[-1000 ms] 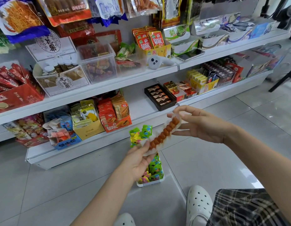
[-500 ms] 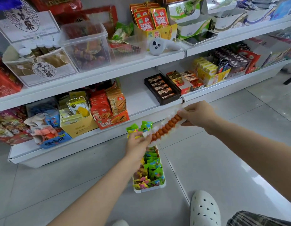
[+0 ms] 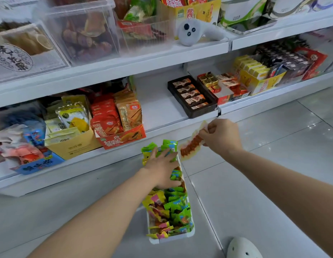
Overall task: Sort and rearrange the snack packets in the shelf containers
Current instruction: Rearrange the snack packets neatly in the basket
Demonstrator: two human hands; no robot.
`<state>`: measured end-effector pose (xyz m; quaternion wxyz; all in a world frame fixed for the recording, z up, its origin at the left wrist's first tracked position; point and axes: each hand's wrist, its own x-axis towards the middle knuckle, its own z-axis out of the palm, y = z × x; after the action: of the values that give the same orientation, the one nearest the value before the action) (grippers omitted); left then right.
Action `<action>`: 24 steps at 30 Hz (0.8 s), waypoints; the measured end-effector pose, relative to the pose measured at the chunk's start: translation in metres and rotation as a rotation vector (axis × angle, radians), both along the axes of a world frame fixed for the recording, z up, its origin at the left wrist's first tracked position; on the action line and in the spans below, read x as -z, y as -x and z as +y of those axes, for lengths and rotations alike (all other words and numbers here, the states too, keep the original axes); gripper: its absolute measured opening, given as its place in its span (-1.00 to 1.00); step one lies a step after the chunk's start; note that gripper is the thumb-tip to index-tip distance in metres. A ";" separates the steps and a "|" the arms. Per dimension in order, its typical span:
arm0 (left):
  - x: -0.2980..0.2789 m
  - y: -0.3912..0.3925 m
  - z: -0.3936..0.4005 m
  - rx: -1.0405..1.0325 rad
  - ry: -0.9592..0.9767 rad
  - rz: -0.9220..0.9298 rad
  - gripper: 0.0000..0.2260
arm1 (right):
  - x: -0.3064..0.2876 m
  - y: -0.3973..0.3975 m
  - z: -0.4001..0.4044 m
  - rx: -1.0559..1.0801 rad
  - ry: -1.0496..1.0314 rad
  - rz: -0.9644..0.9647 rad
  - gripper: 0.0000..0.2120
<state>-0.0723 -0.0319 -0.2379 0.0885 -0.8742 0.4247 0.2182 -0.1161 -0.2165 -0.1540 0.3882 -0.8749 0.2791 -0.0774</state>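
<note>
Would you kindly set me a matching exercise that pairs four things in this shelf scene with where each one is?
Things:
1. left hand
2. skewer packet
3. white tray
4. brown box

Places:
A. on the floor
B. on the lower shelf
C. pinched in the right hand
D. resting on the green packets

Pairs: 1-D, 2-C, 3-A, 4-B

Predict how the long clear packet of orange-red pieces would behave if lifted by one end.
The packet hangs slanted from the right hand, so it probably flexes. Thin film suggests lightness. Its glossy wrap may slip.
</note>
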 end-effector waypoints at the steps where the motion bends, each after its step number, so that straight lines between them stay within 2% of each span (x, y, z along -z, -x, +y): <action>1: 0.002 -0.002 0.003 -0.019 0.001 0.022 -0.36 | 0.004 -0.004 0.003 -0.008 -0.004 0.007 -0.79; 11: 0.016 0.012 0.022 -0.083 0.179 0.095 -0.51 | 0.014 -0.011 0.034 -0.014 -0.116 0.090 -0.82; 20: 0.017 0.017 0.023 -0.080 0.197 0.114 -0.49 | 0.013 -0.024 0.042 0.052 -0.212 0.120 -0.84; 22: 0.021 0.016 0.024 -0.144 0.345 0.184 -0.54 | 0.020 -0.025 0.042 0.095 -0.258 0.127 -0.81; 24: 0.022 0.013 0.024 -0.297 0.655 0.254 -0.71 | 0.025 -0.025 0.042 0.111 -0.286 0.141 -0.79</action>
<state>-0.0850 -0.0077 -0.2602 -0.2817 -0.8741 0.3480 0.1881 -0.0907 -0.1741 -0.1788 0.4833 -0.7972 0.3617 0.0033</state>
